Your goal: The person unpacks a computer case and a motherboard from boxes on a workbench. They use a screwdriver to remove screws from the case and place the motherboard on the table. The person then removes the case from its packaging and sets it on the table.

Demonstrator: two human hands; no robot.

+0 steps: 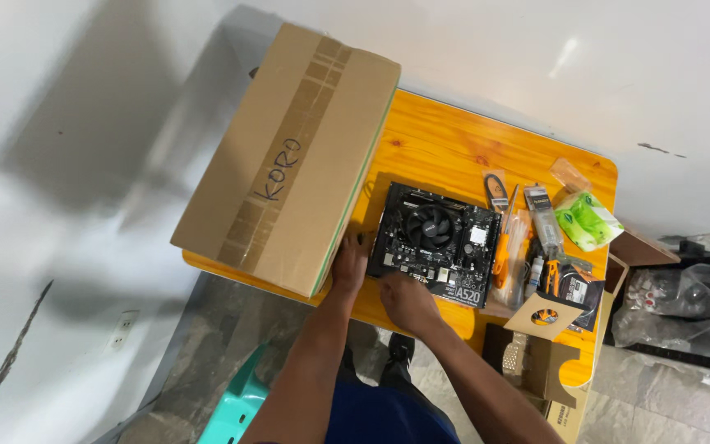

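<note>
A black computer motherboard (437,244) with a round cooler fan (426,227) lies flat on the orange wooden table (445,148). My left hand (350,265) rests on the table at the board's near left corner, fingers touching its edge. My right hand (404,298) lies against the board's near edge, fingers curled onto it. A large taped cardboard box (289,156) lies on the table's left part, right beside my left hand.
To the right of the board lie an orange-handled screwdriver (501,247), small packets, a green pouch (587,220) and a small open cardboard box (546,312). Clear plastic bags (675,304) sit on the floor at right. A teal stool (236,407) stands below the table.
</note>
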